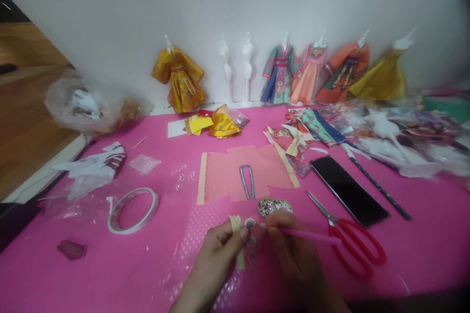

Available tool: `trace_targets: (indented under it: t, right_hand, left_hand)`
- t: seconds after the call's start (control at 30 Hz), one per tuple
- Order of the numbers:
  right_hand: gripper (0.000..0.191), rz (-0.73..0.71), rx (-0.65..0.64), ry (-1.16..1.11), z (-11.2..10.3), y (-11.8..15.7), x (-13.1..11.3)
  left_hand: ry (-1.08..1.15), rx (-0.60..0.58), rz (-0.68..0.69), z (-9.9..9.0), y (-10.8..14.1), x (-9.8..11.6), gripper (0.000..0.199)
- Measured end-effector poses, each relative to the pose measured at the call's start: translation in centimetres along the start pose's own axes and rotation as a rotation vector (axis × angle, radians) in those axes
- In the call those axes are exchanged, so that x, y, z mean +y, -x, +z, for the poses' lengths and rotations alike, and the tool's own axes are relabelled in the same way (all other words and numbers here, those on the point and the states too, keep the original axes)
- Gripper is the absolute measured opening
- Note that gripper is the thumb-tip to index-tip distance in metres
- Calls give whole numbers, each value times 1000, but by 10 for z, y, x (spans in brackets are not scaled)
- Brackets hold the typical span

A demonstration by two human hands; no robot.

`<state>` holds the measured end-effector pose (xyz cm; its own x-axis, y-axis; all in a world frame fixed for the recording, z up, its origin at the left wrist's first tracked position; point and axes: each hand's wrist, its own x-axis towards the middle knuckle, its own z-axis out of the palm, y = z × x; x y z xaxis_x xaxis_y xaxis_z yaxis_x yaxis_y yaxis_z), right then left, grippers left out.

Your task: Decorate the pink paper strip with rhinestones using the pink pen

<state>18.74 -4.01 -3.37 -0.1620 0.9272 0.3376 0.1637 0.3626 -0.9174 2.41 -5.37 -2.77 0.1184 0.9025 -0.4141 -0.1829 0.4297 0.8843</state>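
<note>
My left hand pinches a small pink fabric piece with cream strips at its edge. Several round motifs run down this piece, the top one ringed with white beads. In my right hand is a slim pink pen-like stick, its tip close to the beaded ring. Whether the tip touches the ring I cannot tell. Just beyond my right fingers sits a dish of multicoloured beads, partly hidden by them. Farther back, a larger pink fabric piece with cream edges lies flat, bearing a grey beaded V-shaped trim.
Red-handled scissors and a black phone lie at right. A tape roll, plastic bag and dark red packet are at left. Dressed doll forms and bare white ones line the wall. Fabric scraps cover the back right.
</note>
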Motion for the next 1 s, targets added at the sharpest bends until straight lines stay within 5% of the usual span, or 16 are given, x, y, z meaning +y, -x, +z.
trace_targets:
  t: [0.7,1.0]
  right_hand:
    - [14,-15,-26,25,0,-1,2]
    - [17,78,219,-56,-15,-6,1]
  left_hand:
    - [50,-12,34,-2,-3,-5,30]
    - [117,-23,-16,-3,-2,-9,31]
